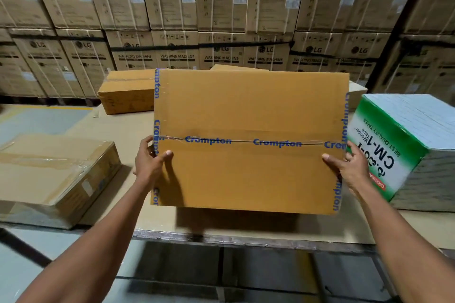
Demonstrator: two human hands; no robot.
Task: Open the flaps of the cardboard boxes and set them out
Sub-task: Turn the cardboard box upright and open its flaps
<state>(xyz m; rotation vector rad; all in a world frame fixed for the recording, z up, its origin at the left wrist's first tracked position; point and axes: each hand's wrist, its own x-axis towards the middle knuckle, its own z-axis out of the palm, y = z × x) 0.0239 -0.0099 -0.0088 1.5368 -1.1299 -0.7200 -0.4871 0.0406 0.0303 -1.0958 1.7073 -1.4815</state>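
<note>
A large brown cardboard box (248,110) with blue "Crompton" tape along its centre seam and edges is held up above the table, its taped face tilted toward me. My left hand (150,160) grips its left edge, thumb on the face. My right hand (349,167) grips the right edge the same way. The flaps are closed under the tape.
A brown box (125,93) lies behind on the cardboard-covered table (118,135). A flat taped box (54,174) sits at the left. A green-and-white "CM-1" tape carton (403,145) stands at the right. Stacked washing machine cartons (221,7) form the back wall.
</note>
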